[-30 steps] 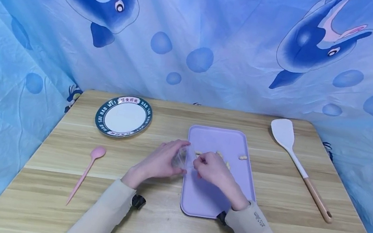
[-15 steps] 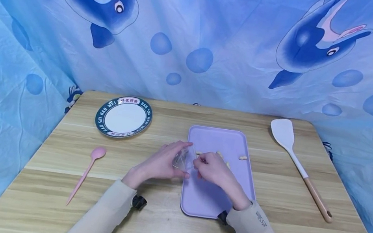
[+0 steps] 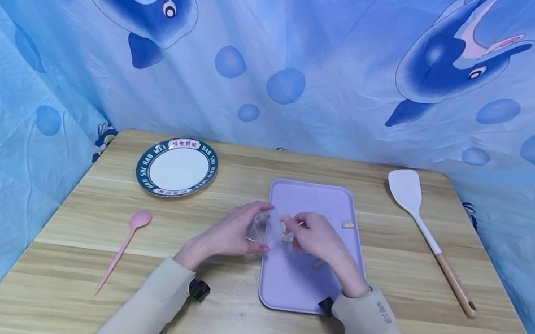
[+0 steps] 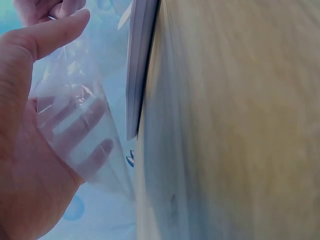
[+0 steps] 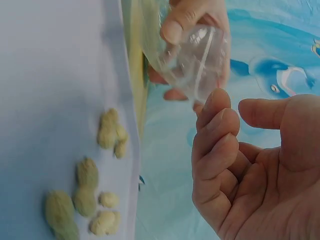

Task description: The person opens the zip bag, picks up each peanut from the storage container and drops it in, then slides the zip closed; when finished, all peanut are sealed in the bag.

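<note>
My left hand point(image 3: 232, 232) holds a clear plastic bag point(image 3: 257, 228) at the left edge of the lilac tray point(image 3: 289, 281). Through the bag point(image 4: 82, 107) its fingers show spread in the left wrist view, with the thumb on the near side. Over the tray hovers my right hand point(image 3: 319, 240), fingers loosely bent; in the right wrist view a gap separates its thumb from the fingertips point(image 5: 220, 102), and nothing shows in between. Those fingertips are close to the bag; whether they touch it I cannot tell. Several peanuts point(image 5: 87, 187) lie on the tray, partly hidden by the right hand in the head view.
A plate with a dark green patterned rim point(image 3: 144, 166) stands at the back left, a pink spoon point(image 3: 120, 255) in front of it. On the right lies a white spatula point(image 3: 405, 189) with a wooden handle. A blue dolphin curtain point(image 3: 276, 31) encloses the table.
My right hand has drawn back slightly to the right from the bag, and its fingers have loosened. Peanuts now appear at different spots around it, some nearer me. The left hand stays about the same.
</note>
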`<state>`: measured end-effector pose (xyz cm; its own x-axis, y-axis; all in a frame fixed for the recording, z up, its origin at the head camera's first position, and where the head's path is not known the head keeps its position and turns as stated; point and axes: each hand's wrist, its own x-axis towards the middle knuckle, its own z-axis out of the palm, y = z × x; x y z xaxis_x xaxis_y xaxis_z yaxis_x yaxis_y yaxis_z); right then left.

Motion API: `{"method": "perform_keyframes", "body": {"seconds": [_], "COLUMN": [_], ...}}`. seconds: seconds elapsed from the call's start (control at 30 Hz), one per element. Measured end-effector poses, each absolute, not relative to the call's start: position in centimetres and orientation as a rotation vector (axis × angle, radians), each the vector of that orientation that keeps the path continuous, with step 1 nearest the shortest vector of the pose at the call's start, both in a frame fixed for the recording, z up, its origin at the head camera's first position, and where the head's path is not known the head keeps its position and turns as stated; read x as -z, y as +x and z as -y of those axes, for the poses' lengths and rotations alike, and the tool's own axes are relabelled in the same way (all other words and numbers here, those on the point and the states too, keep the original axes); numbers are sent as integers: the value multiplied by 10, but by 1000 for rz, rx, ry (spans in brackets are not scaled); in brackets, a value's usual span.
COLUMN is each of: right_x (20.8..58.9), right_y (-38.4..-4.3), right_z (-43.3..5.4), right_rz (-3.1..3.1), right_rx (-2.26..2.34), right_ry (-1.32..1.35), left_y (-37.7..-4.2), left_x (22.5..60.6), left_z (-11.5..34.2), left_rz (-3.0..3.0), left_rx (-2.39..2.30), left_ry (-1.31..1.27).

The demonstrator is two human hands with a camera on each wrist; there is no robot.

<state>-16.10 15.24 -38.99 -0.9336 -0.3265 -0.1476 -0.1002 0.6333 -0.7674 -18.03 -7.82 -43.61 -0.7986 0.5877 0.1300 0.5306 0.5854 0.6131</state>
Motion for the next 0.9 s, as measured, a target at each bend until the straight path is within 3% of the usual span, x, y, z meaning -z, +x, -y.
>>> {"method": "perform_keyframes", "body": {"seconds": [0.47,0.9], "right_x": [361,408], "right_y": [-180,-212], "right_z": [-221,-272], "right_rz": [-2732,-2968], "right_rx": [1296,584], "right_ry": [-182,-718], "left_y": [-183,-186], "left_x": [436,438], "left_z": [82,88], "left_rz": [-2719,-2627], "left_rx": [-1001,-1097], "left_ry": [941,948]}}
